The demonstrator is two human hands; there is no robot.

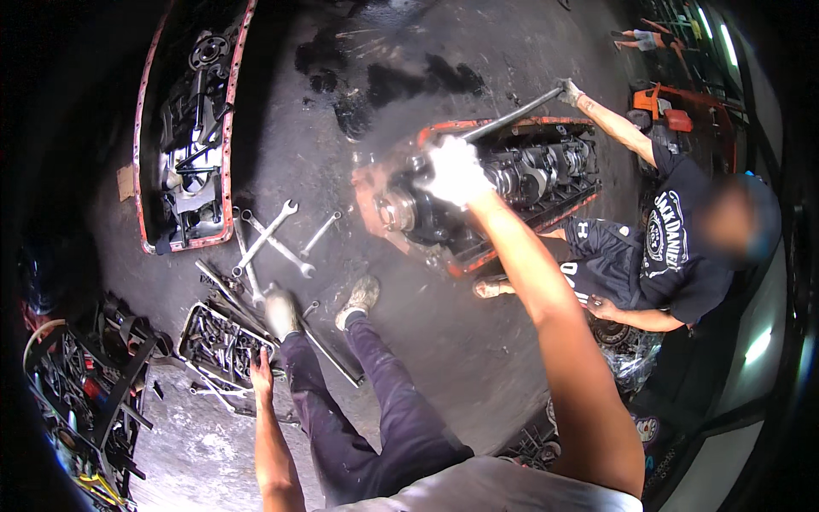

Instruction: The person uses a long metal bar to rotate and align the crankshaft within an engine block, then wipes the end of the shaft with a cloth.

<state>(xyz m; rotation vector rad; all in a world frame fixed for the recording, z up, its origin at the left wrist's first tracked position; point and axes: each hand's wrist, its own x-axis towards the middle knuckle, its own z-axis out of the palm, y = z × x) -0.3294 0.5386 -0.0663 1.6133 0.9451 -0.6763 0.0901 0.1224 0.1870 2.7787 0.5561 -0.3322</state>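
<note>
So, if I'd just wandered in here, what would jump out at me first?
Probably the person's right hand, glaring white near the centre, over a red-edged engine with its metal insides bare. A long metal bar slants from there to a co-worker's raised hand at upper right. Then a long, red-rimmed trough of parts at upper left, with wrenches crossed below it.

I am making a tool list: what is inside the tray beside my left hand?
The tray holds heaped small metal pieces; the lower ones and the bottom are covered.
</note>
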